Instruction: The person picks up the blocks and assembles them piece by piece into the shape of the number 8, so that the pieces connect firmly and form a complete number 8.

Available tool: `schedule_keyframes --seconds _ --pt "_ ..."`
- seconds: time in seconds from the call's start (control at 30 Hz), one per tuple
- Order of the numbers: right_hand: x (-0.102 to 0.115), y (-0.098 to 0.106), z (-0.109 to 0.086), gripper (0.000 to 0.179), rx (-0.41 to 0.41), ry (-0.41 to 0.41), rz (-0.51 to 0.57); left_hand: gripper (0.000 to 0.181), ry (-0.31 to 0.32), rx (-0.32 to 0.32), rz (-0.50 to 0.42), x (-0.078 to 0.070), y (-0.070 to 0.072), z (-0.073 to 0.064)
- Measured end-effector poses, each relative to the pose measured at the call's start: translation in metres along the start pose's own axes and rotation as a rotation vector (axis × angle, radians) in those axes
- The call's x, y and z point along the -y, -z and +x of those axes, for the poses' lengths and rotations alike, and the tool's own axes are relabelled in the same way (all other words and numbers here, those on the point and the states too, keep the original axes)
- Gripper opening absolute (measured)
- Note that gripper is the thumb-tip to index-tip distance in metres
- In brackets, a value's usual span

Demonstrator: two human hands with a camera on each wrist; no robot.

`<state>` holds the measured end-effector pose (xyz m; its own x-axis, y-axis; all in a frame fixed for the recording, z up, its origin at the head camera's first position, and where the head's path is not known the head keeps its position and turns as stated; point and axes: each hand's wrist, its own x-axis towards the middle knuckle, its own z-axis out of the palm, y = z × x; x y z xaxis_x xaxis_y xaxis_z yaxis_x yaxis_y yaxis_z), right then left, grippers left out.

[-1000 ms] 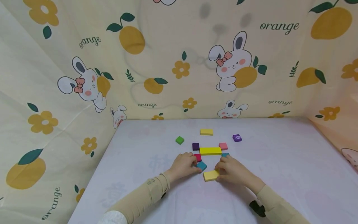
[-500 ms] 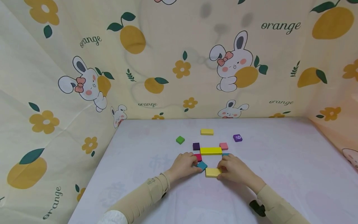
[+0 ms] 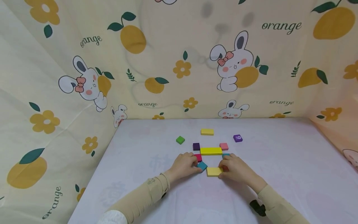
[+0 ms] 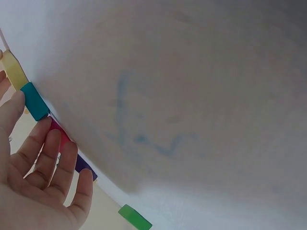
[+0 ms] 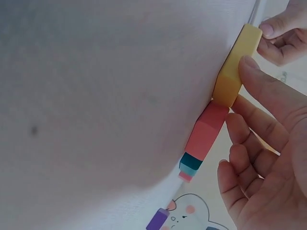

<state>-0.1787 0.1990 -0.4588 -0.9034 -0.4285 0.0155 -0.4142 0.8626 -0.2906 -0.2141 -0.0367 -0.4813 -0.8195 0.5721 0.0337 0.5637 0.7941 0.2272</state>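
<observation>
My left hand [image 3: 183,165] holds a teal block [image 3: 202,166] between thumb and index finger, the index fingertip at the end beside a red block [image 4: 60,136]. With thumb and index finger, my right hand [image 3: 236,168] pinches a pale yellow rectangular block [image 3: 214,172] lying just right of the teal one. In the right wrist view a coral-red block [image 5: 207,130] adjoins the yellow block's end, close to the right fingers. A long bright yellow block [image 3: 211,151] lies beyond both hands. Another teal block [image 3: 226,154] is partly hidden behind the right hand.
A dark purple block [image 3: 196,146] and a pink block [image 3: 223,146] sit at the long block's far corners. Farther back lie a green block [image 3: 180,140], a second pale yellow block [image 3: 207,132] and a purple block with a number [image 3: 237,138]. A patterned cloth [image 3: 167,62] hangs behind the table.
The pale yellow block has slid slightly right and away from me, turning straighter, with the right hand on it. More of the coral-red block shows by the right fingers. The left hand stays put.
</observation>
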Motion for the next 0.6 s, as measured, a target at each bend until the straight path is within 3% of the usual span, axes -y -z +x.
schedule_keyframes --seconds 0.6 --pt "0.0012 0.0006 -0.0006 0.027 0.004 -0.010 -0.008 0.031 -0.004 0.003 -0.013 -0.0030 0.0043 -0.0025"
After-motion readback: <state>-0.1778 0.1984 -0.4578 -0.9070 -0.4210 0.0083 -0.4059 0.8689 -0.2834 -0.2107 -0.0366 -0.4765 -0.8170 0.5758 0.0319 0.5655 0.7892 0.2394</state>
